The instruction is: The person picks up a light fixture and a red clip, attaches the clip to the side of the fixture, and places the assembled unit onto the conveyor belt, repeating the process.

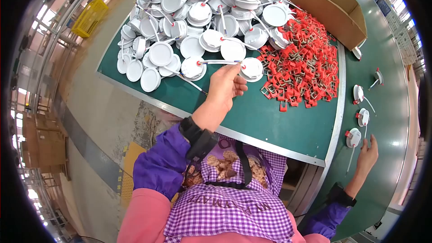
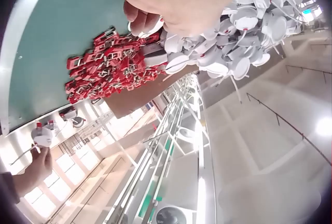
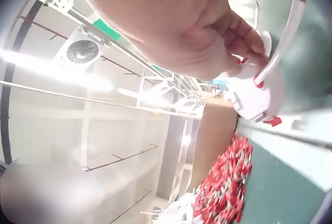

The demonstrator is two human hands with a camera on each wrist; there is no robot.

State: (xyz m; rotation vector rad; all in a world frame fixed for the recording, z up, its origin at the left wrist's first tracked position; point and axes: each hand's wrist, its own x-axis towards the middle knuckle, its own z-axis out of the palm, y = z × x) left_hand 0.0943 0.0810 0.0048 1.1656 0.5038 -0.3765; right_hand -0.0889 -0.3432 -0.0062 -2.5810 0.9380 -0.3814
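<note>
My left hand (image 1: 227,83) reaches across the green table (image 1: 270,117) to the near edge of a big pile of white round lamps (image 1: 202,13). Its fingertips pinch one white lamp (image 1: 252,69) and a thin wire (image 1: 218,62) there. The left wrist view shows that hand (image 2: 176,1) curled over the pile (image 2: 249,32). My right hand (image 1: 367,153) lies with straight fingers on the green belt (image 1: 391,108), beside a white lamp with a red clip (image 1: 353,137). In the right wrist view the hand (image 3: 207,42) has its fingertips at that lamp (image 3: 254,97).
A heap of red clips (image 1: 306,63) lies right of the lamp pile, also seen as red clips (image 2: 109,68) in the left wrist view. A cardboard box (image 1: 324,4) stands behind it. Further lamps (image 1: 362,117) sit in a row on the belt. A yellow crate (image 1: 90,17) stands on the floor.
</note>
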